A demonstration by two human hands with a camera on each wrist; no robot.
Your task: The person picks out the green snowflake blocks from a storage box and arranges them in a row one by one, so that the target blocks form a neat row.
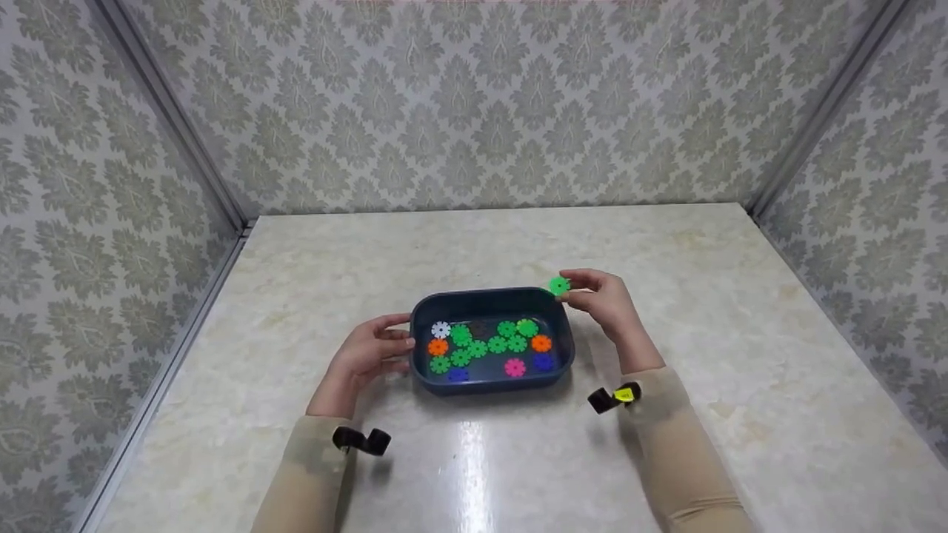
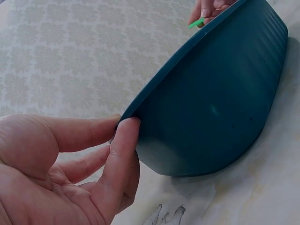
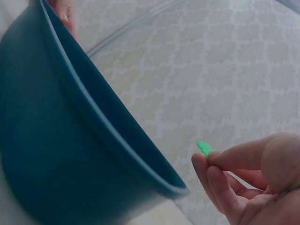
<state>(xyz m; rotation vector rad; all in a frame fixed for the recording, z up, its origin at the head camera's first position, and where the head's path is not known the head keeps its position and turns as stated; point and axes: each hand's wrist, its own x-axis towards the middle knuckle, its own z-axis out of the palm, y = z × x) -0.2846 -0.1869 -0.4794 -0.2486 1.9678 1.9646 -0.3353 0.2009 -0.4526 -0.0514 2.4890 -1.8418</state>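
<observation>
A dark blue plastic bin [image 1: 490, 387] stands on the table with several snowflake discs inside. My left hand [image 1: 363, 354] holds the bin's left rim; in the left wrist view the thumb and fingers [image 2: 123, 145] pinch its edge. Just beyond the bin's far right corner, my right hand [image 1: 609, 305] pinches a green snowflake disc [image 1: 559, 286] between thumb and fingertips. That disc [image 3: 205, 148] appears nearly edge-on in the right wrist view, apart from the bin wall. Green discs [image 1: 497, 344] form a cluster inside, with orange [image 1: 541, 343], pink [image 1: 515, 368], white [image 1: 441, 330] and blue ones [image 1: 543, 361] around it.
The pale marbled table [image 1: 333, 259] extends around the bin. Patterned wall panels [image 1: 459, 96] enclose its back and sides. Black camera mounts [image 1: 361, 440] sit on both sleeved wrists.
</observation>
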